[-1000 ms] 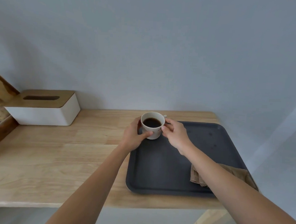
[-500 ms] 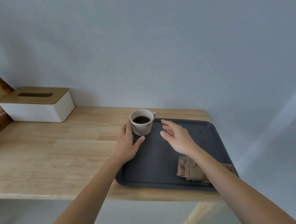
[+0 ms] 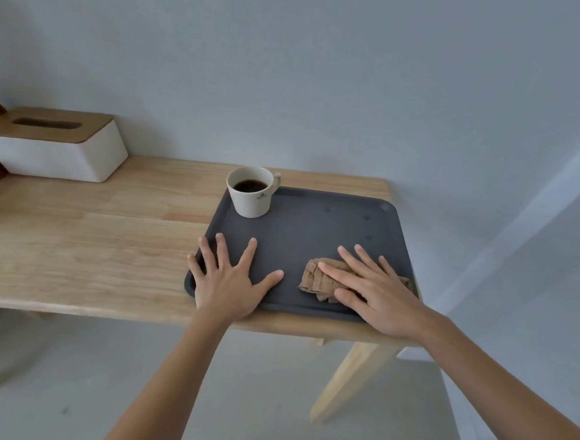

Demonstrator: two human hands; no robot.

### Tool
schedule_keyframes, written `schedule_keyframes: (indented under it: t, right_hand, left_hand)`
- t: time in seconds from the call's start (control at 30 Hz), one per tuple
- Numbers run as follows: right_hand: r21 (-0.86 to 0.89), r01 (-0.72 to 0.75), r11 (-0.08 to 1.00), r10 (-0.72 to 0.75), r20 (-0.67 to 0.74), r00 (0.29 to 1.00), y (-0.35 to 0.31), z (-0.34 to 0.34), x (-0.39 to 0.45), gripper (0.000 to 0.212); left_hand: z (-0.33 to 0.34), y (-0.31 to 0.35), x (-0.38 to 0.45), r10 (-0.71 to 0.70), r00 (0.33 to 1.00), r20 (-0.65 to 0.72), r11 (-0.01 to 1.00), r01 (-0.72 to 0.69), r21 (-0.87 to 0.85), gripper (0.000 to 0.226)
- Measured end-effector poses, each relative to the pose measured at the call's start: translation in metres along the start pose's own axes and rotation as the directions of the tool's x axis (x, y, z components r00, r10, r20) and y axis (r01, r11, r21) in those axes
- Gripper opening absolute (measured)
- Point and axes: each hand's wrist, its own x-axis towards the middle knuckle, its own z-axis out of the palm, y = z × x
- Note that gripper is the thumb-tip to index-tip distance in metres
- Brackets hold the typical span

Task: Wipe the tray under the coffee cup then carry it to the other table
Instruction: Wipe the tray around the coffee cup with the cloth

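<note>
Dark grey tray (image 3: 301,241) on wooden tabletop (image 3: 91,240); coffee cup (image 3: 252,191) at far-left corner. Left hand (image 3: 227,280) flat, fingers spread, empty. Right hand (image 3: 376,289) flat, pressing brown cloth (image 3: 318,280).

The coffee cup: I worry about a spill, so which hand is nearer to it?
Left. The left hand lies flat on the tray just in front of the coffee cup; the right hand rests on the brown cloth, further to the cup's right.

A plain pale grey wall (image 3: 292,65) fills the upper frame; a light wooden table (image 3: 74,239) crosses the middle, grey floor (image 3: 263,389) below.
</note>
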Motion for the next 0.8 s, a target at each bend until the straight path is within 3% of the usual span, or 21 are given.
schedule_keyframes:
  t: [0.57, 0.8]
  right_hand:
    - [-0.035, -0.017, 0.999, 0.015, -0.035, 0.999, 0.03, -0.028, 0.162, 0.047]
    - [-0.03, -0.075, 0.997, 0.073, -0.09, 0.993, 0.034, -0.018, 0.175, 0.047]
  left_hand:
    - [-0.001, -0.004, 0.003, 0.036, 0.998, 0.047, 0.999, -0.035, -0.031, 0.086]
    - [0.002, -0.005, 0.005, 0.029, 0.999, 0.042, 0.999, -0.027, -0.036, 0.085]
